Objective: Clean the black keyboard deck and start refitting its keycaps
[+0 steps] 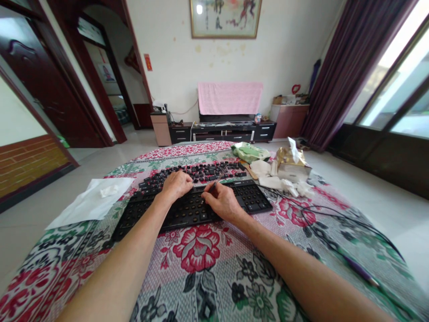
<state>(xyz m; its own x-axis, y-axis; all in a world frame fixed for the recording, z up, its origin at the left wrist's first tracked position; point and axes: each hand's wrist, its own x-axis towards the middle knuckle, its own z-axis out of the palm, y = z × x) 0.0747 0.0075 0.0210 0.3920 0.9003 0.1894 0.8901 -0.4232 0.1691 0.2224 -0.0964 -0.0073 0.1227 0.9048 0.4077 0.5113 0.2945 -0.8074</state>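
Observation:
A black keyboard (187, 210) with most of its keycaps off lies at a slant on the flowered tablecloth. My left hand (177, 184) is at its back edge, fingers curled together; whatever they may pinch is hidden. Over the middle of the keyboard, my right hand (223, 200) is closed round a slim tool (218, 175) with thin metal prongs pointing up and away. Its lower end is near the bare key sockets. Many loose black keycaps (204, 171) are spread along the far side of the keyboard. A few keys are still seated at its right end.
White paper (90, 201) with a crumpled tissue (109, 191) lies at left. A golden tissue box (292, 166), used tissues (295, 188) and a green packet (250, 152) stand at back right. Black cable (321, 210) and a purple-handled tool (360, 270) lie at right.

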